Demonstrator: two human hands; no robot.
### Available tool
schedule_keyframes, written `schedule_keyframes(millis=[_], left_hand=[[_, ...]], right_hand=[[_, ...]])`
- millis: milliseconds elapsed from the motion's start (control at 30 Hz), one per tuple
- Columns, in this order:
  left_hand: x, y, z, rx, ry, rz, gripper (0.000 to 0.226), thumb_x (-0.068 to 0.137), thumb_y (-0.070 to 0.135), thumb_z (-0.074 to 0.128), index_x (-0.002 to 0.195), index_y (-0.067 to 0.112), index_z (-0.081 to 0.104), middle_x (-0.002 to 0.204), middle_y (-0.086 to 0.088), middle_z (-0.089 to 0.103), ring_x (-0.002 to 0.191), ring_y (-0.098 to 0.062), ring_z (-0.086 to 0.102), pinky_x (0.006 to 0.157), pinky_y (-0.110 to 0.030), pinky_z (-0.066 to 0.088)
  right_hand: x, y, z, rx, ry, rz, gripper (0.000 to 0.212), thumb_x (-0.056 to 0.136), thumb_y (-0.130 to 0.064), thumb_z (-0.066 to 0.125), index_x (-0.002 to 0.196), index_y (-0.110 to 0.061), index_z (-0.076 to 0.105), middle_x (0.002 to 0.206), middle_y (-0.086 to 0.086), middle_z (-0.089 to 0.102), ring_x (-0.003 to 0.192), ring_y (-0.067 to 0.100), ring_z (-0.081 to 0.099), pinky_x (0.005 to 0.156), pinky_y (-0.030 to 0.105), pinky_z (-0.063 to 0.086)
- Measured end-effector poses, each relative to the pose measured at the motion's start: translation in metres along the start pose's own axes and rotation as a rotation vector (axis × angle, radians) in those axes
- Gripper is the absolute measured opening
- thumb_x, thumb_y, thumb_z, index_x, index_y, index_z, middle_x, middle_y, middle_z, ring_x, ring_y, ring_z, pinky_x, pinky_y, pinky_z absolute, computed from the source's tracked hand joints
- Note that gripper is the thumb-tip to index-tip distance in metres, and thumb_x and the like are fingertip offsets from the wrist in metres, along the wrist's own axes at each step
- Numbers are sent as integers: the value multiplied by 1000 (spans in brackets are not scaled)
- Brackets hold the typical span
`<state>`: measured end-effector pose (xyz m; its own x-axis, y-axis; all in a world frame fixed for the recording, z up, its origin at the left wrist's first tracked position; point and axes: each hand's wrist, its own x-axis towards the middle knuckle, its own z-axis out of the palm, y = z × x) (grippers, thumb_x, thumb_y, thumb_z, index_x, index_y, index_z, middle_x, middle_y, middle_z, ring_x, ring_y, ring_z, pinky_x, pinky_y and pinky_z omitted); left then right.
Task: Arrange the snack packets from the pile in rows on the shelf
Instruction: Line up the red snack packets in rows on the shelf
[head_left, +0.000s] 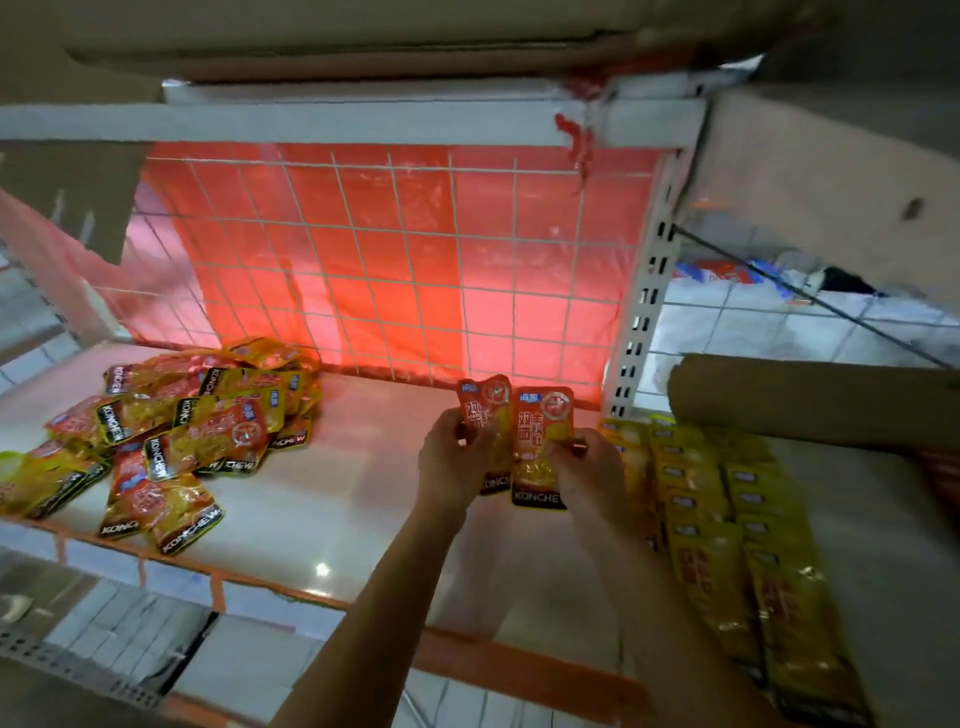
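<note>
While the pile (182, 421) lies at the shelf's (337, 499) left and the rows (727, 519) line its right, the left hand's (452, 457) grip pinches the left packet (480, 402) and the right hand's (587, 467) the right packet (543, 426), both upright above mid-shelf. The glossy pouches seem light, floppy and probably slippery; side seams suit holding.

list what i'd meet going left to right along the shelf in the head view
pile → left hand → left packet → right packet → right hand → rows
</note>
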<state>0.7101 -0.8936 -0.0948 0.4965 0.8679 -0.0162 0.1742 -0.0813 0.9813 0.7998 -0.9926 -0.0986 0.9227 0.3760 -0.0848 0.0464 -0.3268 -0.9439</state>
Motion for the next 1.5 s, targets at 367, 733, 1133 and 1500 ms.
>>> schedule_keyframes(millis=[367,733,1133,1500], left_hand=[[-68,34,138,22,-199,84,28,88,39,64,105,17,67,95,3,72,85,-15,69,79,-37,57],[-137,54,256,8,-255,110,6,86,26,69,80,26,68,70,14,68,65,5,63,60,-14,49],[-195,49,325,256,-322,111,25,86,34,67,104,18,71,92,4,73,80,-8,67,71,-25,55],[-220,52,358,298,-378,72,38,87,32,67,121,18,59,108,-2,71,95,-17,67,86,-36,55]], right_hand=[[18,34,-153,-29,122,6,20,87,-23,60,103,-13,65,96,5,68,86,22,63,78,39,52],[21,81,-284,1,235,1,16,88,-21,55,102,-18,62,82,-7,64,69,6,58,53,21,38],[16,122,-382,-19,434,51,19,90,-19,52,101,-9,64,78,0,62,68,14,56,60,26,41],[17,131,-425,-101,481,158,15,87,-10,48,85,-9,64,58,-1,49,45,9,40,38,20,30]])
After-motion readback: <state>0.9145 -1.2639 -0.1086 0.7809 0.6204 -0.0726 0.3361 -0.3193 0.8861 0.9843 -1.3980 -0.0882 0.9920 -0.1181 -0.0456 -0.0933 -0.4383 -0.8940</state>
